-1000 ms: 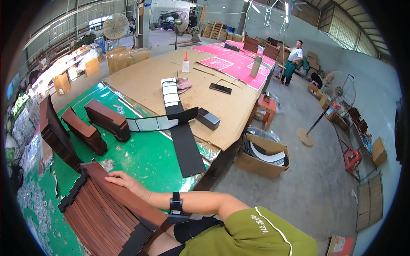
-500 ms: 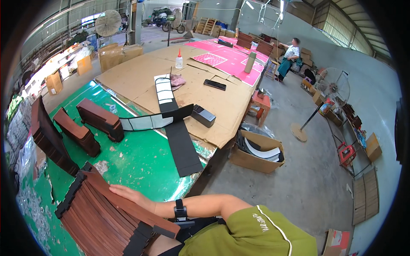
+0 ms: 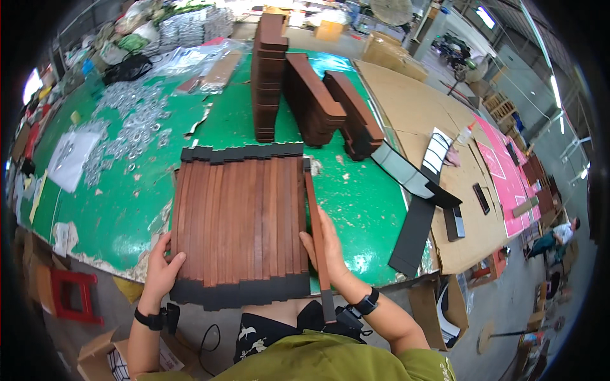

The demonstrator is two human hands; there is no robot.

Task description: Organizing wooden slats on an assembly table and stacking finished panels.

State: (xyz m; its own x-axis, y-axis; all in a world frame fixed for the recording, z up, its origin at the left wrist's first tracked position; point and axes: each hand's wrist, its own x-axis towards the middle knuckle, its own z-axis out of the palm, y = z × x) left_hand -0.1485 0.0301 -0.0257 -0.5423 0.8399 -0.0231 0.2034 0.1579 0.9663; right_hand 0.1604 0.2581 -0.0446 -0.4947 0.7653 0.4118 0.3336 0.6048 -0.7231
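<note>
A flat row of long brown wooden slats with black ends (image 3: 238, 222) lies on the green table (image 3: 368, 203) right in front of me. My left hand (image 3: 162, 270) grips the near left corner of the row. My right hand (image 3: 327, 251) presses against the row's right side, where one slat (image 3: 318, 247) sits loose and slightly angled beside the others. Both wrists wear black bands.
Three stacks of brown slats (image 3: 305, 95) stand behind the row. Piles of small metal parts (image 3: 127, 127) and plastic bags lie at the left. Black and mirrored strips (image 3: 419, 190) rest on a cardboard-covered table at the right. A person (image 3: 553, 238) sits far right. A red stool (image 3: 63, 295) stands below left.
The view has swung from the right of the hall down onto the green table. My right hand stayed on the slats, and my left hand has come into view on their left corner.
</note>
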